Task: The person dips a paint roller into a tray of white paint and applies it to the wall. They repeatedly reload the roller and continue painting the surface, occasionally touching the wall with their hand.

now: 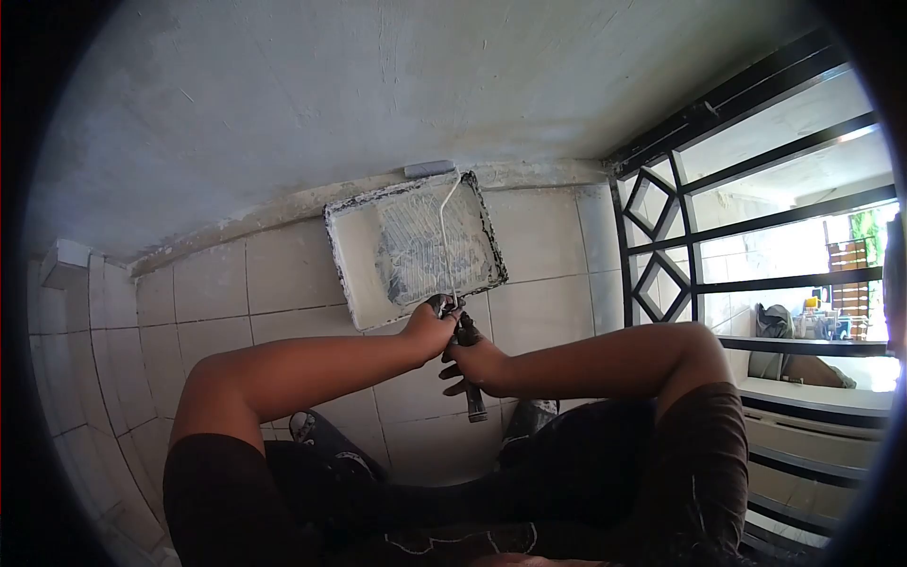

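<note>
Grey paint roller (430, 169) rests at the far rim of the paint tray (351, 260), against the wall (283, 94). Its wire frame runs back to a dark handle (475, 404). The left hand (427, 329) and right hand (479, 364) both clench this handle, hiding its middle. The roller's sleeve is too small to make out.

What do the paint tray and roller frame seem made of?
Paint tray: likely dark plastic or metal, rim crusted with white paint. Roller frame: thin bent rod, pale sheen, probably metal. Handle, gripped by left hand and right hand: dark, perhaps plastic.
</note>
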{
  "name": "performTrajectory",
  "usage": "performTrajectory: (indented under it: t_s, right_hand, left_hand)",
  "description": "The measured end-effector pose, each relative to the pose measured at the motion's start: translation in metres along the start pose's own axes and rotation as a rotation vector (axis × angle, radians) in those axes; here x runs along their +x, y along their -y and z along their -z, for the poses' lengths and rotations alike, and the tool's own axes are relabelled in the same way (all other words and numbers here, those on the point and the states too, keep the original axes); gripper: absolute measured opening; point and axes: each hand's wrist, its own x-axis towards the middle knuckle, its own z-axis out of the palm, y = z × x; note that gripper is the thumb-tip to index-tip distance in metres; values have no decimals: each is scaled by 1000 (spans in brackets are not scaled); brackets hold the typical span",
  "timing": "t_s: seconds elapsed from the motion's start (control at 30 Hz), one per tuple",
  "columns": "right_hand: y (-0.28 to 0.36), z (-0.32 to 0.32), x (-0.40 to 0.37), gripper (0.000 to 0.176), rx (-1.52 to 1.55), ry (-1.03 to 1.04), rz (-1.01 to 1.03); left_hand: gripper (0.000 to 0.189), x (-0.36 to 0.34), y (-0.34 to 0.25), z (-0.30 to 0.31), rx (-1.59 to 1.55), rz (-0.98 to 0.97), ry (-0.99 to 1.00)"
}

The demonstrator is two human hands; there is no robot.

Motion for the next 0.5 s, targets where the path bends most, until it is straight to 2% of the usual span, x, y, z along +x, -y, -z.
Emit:
performTrajectory:
  t_s: [0.1, 0.2, 0.27, 0.5]
  right_hand:
    - [-2, -13, -11, 27, 144, -201, -98]
    - [-20, 11, 11, 23, 148, 16, -78]
    - [-21, 8, 12, 22, 199, 12, -77]
    - [-11, 0, 1, 21, 216, 42, -73]
  left_hand:
    - [18, 14, 21, -1, 56, -60, 25]
    - [16, 15, 23, -3, 70, -74, 44]
    - [14, 5, 6, -3, 21, -35, 39]
    - [13, 12, 19, 2, -49, -51, 51]
